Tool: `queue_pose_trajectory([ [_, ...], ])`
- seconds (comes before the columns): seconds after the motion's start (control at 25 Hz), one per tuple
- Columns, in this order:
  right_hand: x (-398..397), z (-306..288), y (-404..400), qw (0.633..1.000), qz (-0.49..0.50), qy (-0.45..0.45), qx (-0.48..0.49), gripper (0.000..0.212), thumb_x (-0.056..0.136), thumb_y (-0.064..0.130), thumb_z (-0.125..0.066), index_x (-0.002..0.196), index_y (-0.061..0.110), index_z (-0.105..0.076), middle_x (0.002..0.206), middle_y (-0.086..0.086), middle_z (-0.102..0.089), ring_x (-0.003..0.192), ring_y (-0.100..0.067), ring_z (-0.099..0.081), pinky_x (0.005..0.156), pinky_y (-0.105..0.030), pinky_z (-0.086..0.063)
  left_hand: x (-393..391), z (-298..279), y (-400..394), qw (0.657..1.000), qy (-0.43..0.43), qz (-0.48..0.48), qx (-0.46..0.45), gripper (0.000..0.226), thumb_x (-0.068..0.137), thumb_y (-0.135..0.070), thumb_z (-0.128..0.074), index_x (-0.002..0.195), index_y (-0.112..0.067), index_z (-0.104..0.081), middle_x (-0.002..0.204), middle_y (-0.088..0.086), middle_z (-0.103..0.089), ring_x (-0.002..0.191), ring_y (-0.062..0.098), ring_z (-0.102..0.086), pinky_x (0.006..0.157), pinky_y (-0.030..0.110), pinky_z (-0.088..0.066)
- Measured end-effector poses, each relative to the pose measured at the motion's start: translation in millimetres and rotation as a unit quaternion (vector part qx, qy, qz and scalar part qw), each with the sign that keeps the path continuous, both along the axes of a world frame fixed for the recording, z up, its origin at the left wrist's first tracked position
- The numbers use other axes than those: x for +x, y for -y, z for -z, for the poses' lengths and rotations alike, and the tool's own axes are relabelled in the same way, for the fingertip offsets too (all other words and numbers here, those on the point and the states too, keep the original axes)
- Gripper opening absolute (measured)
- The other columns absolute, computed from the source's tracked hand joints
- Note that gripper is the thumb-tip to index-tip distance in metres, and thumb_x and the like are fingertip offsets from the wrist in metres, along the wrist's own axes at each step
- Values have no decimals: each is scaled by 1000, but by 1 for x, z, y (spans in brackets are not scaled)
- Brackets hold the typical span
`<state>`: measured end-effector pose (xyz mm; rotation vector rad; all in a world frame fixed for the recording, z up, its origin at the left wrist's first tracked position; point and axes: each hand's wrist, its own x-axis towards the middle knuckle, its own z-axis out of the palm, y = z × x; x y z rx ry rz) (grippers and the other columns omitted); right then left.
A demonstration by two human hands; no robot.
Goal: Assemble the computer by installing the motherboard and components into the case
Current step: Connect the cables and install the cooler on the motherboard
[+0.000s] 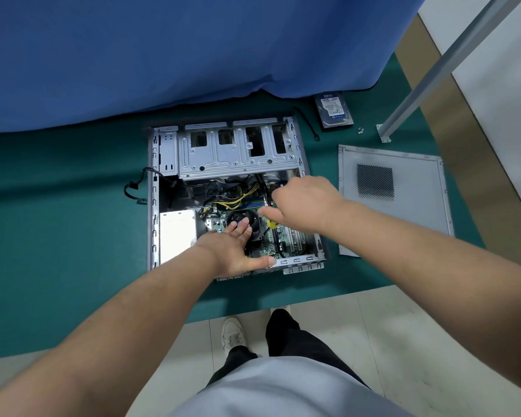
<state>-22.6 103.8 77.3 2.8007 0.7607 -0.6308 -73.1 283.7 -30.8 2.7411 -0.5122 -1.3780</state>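
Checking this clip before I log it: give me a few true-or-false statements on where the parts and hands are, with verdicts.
1. The open grey metal computer case lies on the green table mat. True.
2. The grey perforated side panel is fitted on the case. False: it lies flat on the mat, to the right of the case.
3. The left hand rests with straight fingers by the black round cooler fan. True.
4. The blue-labelled hard drive sits in the drive cage. False: it lies on the mat beyond the case.
5. The right hand is empty. False: it grips a yellow-handled tool, apparently a screwdriver, over the green motherboard.
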Motion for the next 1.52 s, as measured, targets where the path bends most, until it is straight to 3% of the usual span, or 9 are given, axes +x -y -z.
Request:
queue_pose_trajectory([
  [0.12,-5,8,-8,998,62,23,0,66,102,69,-25,69,18,-51,66,2,-46,57,-18,-45,50,-30,-29,0,-2,0,1000,-1,4,4,129,65,-104,-10,164,-23,4,166,-12,24,157,12,9,121,47,-29],
  [0.36,19,-11,2,986,-128,-74,74,37,99,34,-65,134,26,-57,132,1,-56,110,-25,-60,86,-41,-52,0,-1,0,1000,-1,0,0,132,62,-106,-9,164,-23,4,167,-11,23,157,13,8,123,46,-24],
  [0.52,11,-5,0,995,-55,-17,77,26,104,37,-54,119,19,-64,102,-3,-66,98,-29,-64,79,-43,-55,0,1,0,1000,6,1,0,133,61,-106,-8,164,-23,4,167,-12,22,157,12,7,123,45,-24],
  [0.68,1,8,-16,998,37,56,6,60,104,66,-29,79,16,-52,64,1,-42,62,-23,-47,48,-31,-27,0,2,0,1000,2,4,3,131,63,-106,-9,164,-24,4,166,-13,24,157,12,9,123,46,-24],
  [0.8,7,10,-16,999,-9,30,32,52,101,66,-40,97,16,-55,80,-1,-54,74,-26,-56,54,-33,-35,0,1,0,1000,2,1,3,130,63,-105,-9,164,-24,4,167,-12,23,157,12,9,123,46,-24],
  [0.96,22,-4,1,989,-104,-77,72,38,98,26,-64,135,28,-54,127,-3,-56,104,-29,-61,81,-43,-53,0,1,0,1000,4,-2,-4,133,60,-107,-7,164,-24,4,167,-12,22,157,13,7,123,46,-25],
  [1.12,8,10,2,994,-45,8,101,31,103,40,-52,121,16,-58,101,-8,-64,93,-32,-63,73,-42,-53,0,3,-1,1000,6,0,-5,135,59,-107,-7,164,-24,3,166,-13,23,157,11,8,123,46,-26],
  [1.28,1,19,1,995,37,83,47,50,102,66,-35,89,18,-43,61,2,-31,50,-17,-29,45,-30,-22,1,2,0,1000,1,2,0,135,57,-107,-5,164,-25,4,166,-13,24,157,12,8,123,45,-26],
  [1.52,-4,20,4,990,21,-6,139,35,98,35,-57,121,17,-38,93,-3,-51,77,-30,-57,60,-40,-46,-1,-1,0,1000,-4,-6,1,131,62,-106,-7,164,-24,5,166,-13,24,157,12,9,124,47,-23],
])
